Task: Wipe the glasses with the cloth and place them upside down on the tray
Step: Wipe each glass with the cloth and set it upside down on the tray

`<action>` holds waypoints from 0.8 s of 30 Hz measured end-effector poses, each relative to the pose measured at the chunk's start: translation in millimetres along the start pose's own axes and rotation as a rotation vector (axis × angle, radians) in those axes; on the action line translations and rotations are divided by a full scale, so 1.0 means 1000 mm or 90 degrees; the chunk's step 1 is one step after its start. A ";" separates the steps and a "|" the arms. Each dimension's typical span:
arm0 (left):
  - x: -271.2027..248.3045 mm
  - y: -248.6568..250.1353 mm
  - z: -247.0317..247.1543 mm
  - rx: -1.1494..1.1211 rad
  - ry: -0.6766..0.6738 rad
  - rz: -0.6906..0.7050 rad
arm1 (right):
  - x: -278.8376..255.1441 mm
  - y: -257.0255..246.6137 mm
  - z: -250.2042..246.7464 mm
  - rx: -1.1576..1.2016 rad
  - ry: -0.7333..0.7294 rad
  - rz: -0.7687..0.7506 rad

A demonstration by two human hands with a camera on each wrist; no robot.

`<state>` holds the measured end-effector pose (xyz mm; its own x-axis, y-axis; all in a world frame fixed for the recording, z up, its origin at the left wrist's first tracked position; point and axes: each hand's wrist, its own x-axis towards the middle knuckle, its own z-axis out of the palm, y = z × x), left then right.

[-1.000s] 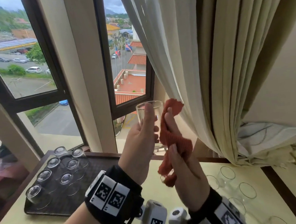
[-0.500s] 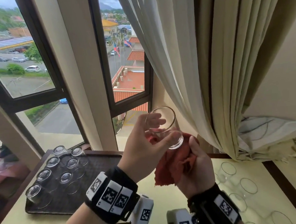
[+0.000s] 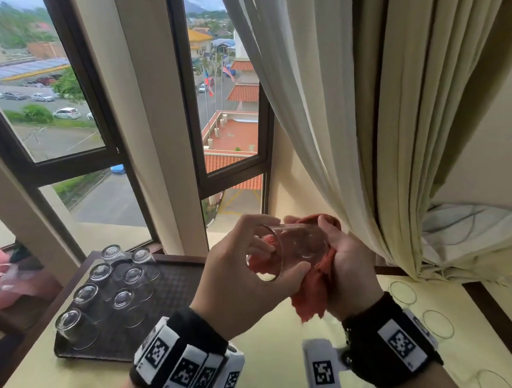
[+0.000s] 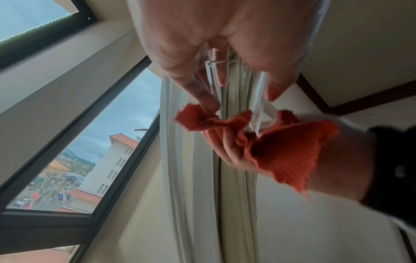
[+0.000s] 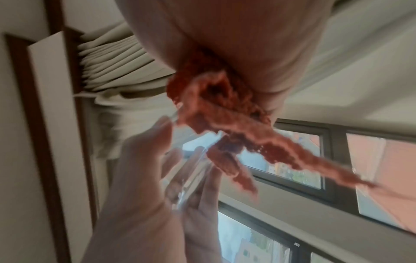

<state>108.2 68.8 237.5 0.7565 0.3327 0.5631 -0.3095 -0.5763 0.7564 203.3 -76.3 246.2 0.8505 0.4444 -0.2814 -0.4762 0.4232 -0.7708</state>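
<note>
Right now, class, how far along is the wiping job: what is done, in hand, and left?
Done: seven upside-down glasses stand on the tray. In hand: the left hand grips one glass on its side while the right hand holds the red cloth against its base. Left: at least four upright glasses wait on the table at right.

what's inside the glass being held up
Red cloth shows through the glass near its mouth, bunched by the left hand. How far it reaches inside is unclear; the right hand covers the base.
</note>
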 end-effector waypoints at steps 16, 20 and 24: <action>-0.007 0.014 -0.003 -0.041 0.057 0.039 | -0.029 -0.013 0.002 -0.136 -0.088 -0.151; -0.001 0.008 -0.009 -0.032 0.092 0.044 | -0.041 0.010 0.009 0.020 -0.068 -0.112; 0.001 0.008 -0.011 -0.050 0.100 0.027 | -0.055 0.035 0.016 -0.110 -0.009 -0.293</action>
<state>100.4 72.6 247.9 0.6445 0.4247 0.6359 -0.3886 -0.5343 0.7507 136.0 -73.3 244.1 0.9604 0.2528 0.1171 -0.0070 0.4420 -0.8970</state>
